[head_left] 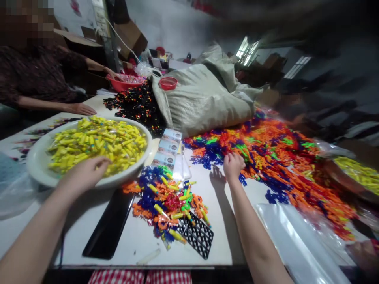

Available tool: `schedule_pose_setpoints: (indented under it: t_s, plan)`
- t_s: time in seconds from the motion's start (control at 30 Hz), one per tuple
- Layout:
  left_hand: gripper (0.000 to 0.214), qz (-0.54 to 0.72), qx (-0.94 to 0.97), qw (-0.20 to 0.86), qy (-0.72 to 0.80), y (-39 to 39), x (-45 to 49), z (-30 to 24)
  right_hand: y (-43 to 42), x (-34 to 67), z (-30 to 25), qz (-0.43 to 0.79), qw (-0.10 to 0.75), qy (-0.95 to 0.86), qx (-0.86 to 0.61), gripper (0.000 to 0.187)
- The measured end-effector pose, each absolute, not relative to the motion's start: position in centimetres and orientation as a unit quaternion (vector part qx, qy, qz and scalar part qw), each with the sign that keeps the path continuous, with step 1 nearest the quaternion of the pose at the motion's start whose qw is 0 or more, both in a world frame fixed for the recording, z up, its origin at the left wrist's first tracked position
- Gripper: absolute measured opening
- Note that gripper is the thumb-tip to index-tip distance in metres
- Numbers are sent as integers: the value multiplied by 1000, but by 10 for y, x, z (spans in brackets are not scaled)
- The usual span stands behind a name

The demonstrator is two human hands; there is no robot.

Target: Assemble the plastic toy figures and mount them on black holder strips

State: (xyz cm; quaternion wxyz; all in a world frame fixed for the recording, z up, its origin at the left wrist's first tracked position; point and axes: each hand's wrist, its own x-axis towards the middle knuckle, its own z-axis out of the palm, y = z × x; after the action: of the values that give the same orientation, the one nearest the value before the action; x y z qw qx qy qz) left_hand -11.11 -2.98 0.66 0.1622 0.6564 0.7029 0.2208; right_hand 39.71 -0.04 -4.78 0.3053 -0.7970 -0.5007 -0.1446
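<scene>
My left hand [84,173] reaches into a wide white bowl [38,165] heaped with small yellow tubes [97,142]; its fingers curl down among them, and what they hold is hidden. My right hand [233,165] is closed in a loose fist at the near edge of a big spread of orange, blue and green plastic pieces [284,161]; what is inside it cannot be seen. Between my arms lies a small mixed pile of coloured pieces and yellow tubes [167,201], with a black mesh piece [197,234] at its near side.
A long black tray [108,227] lies by the bowl. Printed cards [168,148] and clear bags [299,240] are on the white table. A grey sack [201,98], a black pile [137,104] and red bowls stand behind. Another person's hand [79,108] rests at left.
</scene>
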Motion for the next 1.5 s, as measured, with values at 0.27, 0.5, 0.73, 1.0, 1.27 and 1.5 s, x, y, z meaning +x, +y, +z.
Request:
schedule_pose_setpoints:
  t_s: [0.27,0.5,0.73,1.0,1.27,1.5]
  plan:
    - [28,555,570,330,508,-159,-18,10,-195,235,-26,229,518,-569,-596,40]
    - [27,453,539,557,440,-279,14,-41,-297,133,-40,397,587,-400,-581,21]
    - [37,407,504,595,476,-294,-25,-50,-317,123,-31,576,495,-432,-487,20]
    - [17,419,469,594,502,-309,-30,-53,-325,125,-40,562,598,-303,-484,25]
    - [23,374,509,606,484,-313,-36,-41,-323,126,-39,638,600,-213,-433,28]
    - [18,394,550,577,457,-308,-41,-38,-323,117,-38,690,567,-203,-402,31]
